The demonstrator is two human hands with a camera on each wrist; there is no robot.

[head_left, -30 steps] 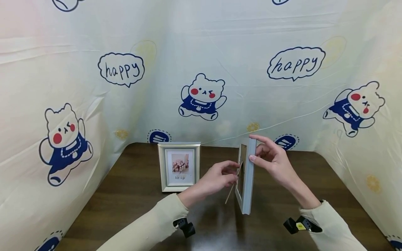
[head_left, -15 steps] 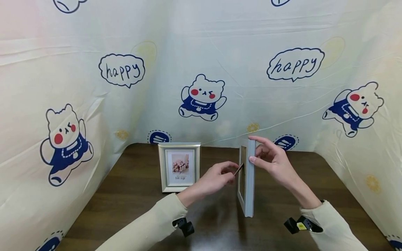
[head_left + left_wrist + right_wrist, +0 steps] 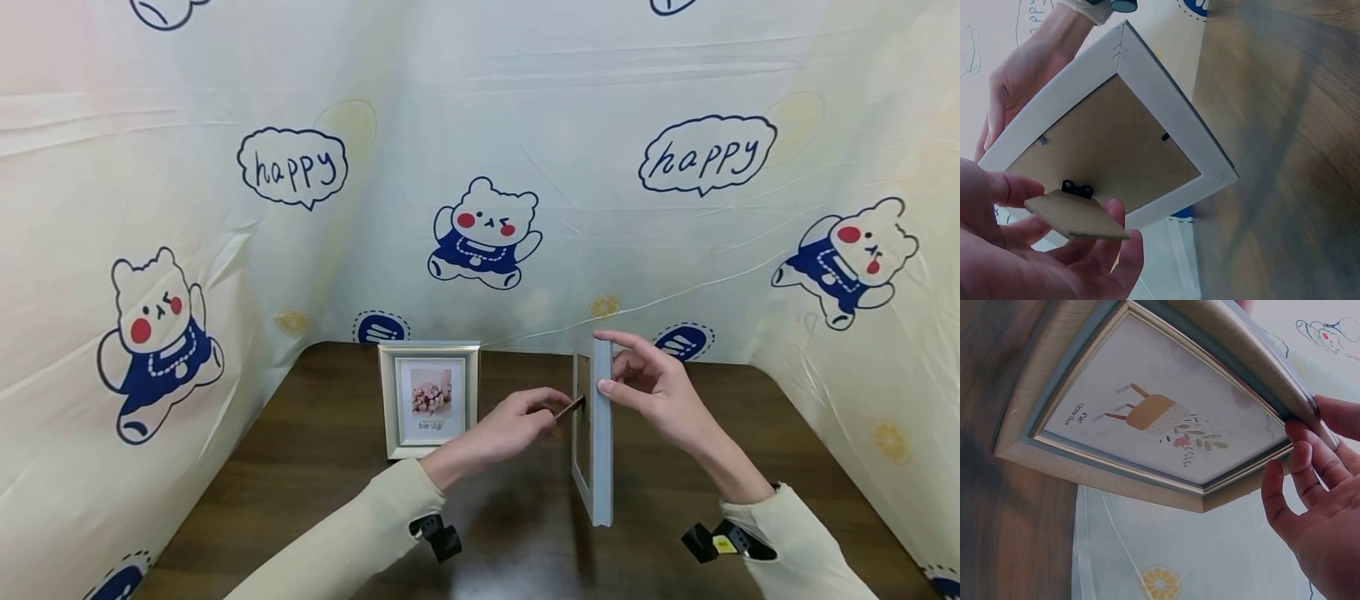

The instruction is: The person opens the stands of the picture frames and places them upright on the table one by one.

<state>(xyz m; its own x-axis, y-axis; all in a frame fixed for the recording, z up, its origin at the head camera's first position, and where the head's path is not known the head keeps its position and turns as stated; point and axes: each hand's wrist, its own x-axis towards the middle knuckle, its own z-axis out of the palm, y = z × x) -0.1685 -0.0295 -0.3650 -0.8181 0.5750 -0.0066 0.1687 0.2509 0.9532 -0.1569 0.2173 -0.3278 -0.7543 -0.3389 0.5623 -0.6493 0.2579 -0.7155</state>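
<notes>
A pale picture frame (image 3: pixel 602 450) stands nearly edge-on, held up over the dark table. My right hand (image 3: pixel 660 387) grips it by the edge near the top, thumb on one side and fingertips along the border. From the left, my left hand (image 3: pixel 517 425) pinches the brown stand leg (image 3: pixel 1075 215), which sticks out from the frame's brown backing board (image 3: pixel 1110 137) on a small black hinge (image 3: pixel 1077 189). The right wrist view shows the front, with a chair-and-leaves print (image 3: pixel 1166 419) inside a gold-and-blue border.
A second picture frame (image 3: pixel 430 402) with a pink flower print stands upright at the left, behind my left forearm. The dark wooden table (image 3: pixel 480 533) is enclosed by a pale curtain (image 3: pixel 480 100) with bear drawings. A black camera is strapped to each wrist.
The stand leg, which slanted steeply down a second ago, is now swung up and outward in my left hand. The frame has shifted slightly right and lower in the head view.
</notes>
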